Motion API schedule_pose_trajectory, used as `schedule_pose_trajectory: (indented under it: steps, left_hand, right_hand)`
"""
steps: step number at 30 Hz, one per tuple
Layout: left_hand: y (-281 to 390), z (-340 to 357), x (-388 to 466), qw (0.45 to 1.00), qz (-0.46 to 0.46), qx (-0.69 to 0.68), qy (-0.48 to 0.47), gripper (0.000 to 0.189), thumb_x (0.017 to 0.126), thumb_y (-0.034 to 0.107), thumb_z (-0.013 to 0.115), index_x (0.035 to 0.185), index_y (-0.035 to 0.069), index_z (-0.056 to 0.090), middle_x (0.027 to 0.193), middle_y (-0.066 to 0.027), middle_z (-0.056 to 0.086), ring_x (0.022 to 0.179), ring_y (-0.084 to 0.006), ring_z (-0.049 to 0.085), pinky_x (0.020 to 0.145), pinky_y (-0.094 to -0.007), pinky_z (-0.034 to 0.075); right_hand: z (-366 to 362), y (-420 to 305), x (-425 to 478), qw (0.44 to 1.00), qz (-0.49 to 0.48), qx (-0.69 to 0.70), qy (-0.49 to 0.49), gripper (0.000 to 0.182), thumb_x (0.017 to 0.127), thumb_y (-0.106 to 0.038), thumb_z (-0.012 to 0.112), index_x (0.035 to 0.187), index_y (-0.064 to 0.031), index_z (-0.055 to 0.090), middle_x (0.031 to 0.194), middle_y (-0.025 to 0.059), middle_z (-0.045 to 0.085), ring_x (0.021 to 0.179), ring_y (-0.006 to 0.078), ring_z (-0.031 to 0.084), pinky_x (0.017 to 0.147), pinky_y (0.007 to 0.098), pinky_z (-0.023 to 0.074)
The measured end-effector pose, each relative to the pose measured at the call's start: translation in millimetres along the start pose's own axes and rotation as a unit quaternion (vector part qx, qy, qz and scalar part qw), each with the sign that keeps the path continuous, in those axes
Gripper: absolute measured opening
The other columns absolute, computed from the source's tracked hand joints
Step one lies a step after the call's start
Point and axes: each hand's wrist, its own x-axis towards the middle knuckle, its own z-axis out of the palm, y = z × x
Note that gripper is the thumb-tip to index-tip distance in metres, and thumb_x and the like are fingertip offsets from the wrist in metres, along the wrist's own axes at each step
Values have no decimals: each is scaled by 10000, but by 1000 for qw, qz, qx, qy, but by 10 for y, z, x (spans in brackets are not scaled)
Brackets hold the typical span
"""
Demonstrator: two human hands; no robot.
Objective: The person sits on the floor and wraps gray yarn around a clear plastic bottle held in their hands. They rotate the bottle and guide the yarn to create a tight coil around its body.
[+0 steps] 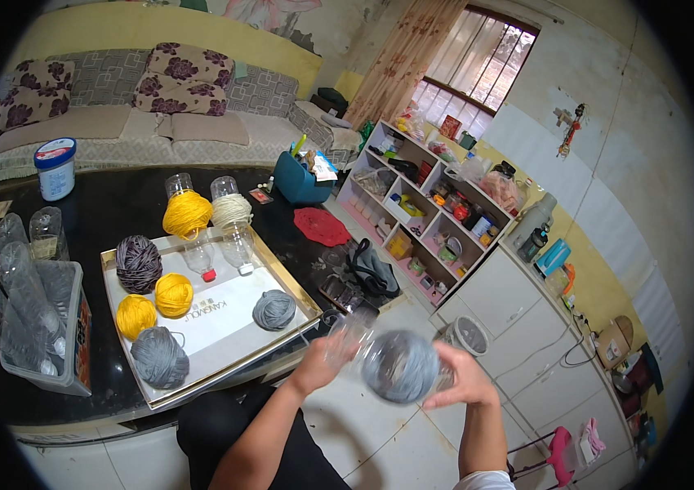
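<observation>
Over my lap I hold a clear plastic bottle [353, 327] with grey yarn [400, 367] wound around its middle; motion blurs it. My left hand [322, 364] grips one end of the bottle. At the other end, my right hand [463, 380] has its thumb and fingers spread around the bottle beside the yarn. On the table to the left, a white tray [224, 340] contains grey yarn balls [160, 358], [274, 310], yellow yarn balls [174, 294], [136, 316] and a dark purple-grey one [139, 264]. Two bottles carrying yellow yarn [187, 214] and cream yarn [231, 211] lie across its far edge.
A plastic bin [47, 380] of clear bottles stands on the black table [102, 190] at left. Farther back are a lidded tub [55, 168], a teal box [301, 177] and a red mat [321, 226]. A mesh wastebasket [468, 335] and white cabinets [506, 306] stand at right.
</observation>
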Motion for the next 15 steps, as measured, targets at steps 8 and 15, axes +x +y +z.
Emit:
schedule_pose_trajectory:
  steps: [8,15]
  left_hand:
    - [278,33,22,991,-78,-50,-99,292,876,270,542,710,30,548,600,12,495,576,-53,426,543,-225,376]
    - [-16,1,26,985,-84,-146,-28,243,902,226,492,773,28,551,647,28,497,589,-49,429,547,-219,382]
  right_hand:
    - [125,-7,96,935,116,-336,-13,671,537,-284,788,1090,-21,516,977,151,596,864,274,596,740,347,479]
    - [-23,-13,-9,1000,8,-2,-11,706,547,-233,816,1140,-18,497,901,81,591,816,168,567,751,307,462]
